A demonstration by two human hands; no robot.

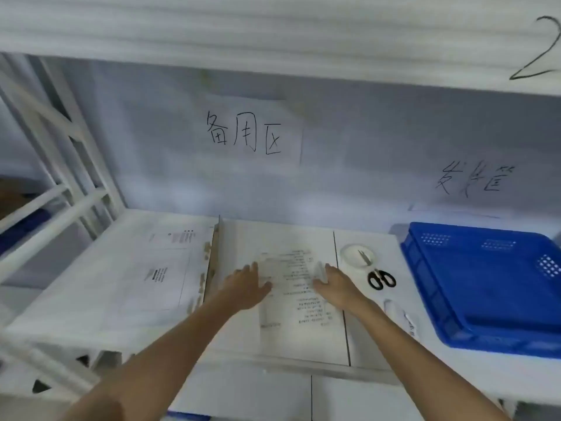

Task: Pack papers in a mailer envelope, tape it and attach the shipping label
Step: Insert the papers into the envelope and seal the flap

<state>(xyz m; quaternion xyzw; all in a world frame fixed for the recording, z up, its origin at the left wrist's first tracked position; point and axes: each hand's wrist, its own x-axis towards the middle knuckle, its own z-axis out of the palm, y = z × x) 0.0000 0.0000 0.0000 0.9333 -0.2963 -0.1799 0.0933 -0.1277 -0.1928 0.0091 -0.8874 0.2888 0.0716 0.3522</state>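
papers [299, 294], a thin printed sheet or small stack, lie flat on a white board or mailer [243, 329] on the surface [373, 344], directly under and between both hands. the left hand [247, 285] lies flat on the left edge of the sheet, fingers [253, 268] straight and spread, pressing rather than gripping. the right hand [335, 285] sits at the right edge, and its fingers [329, 270] seem to lift or curl a pale corner of paper there, though blur makes it hard to tell if they truly pinch it.

the sheets look light, limp and easy to crease, so they will probably slide on the smooth white board and sag if lifted by one corner. taking them by both side edges, near the middle of their length, should keep them square for the envelope. whether the board beneath is the mailer envelope itself cannot be told.

just right of the right fingers sit a tape roll [358, 256], black-handled scissors [381, 279] and a white tube-like item [391, 309]; further right stands a blue crate [485, 287].
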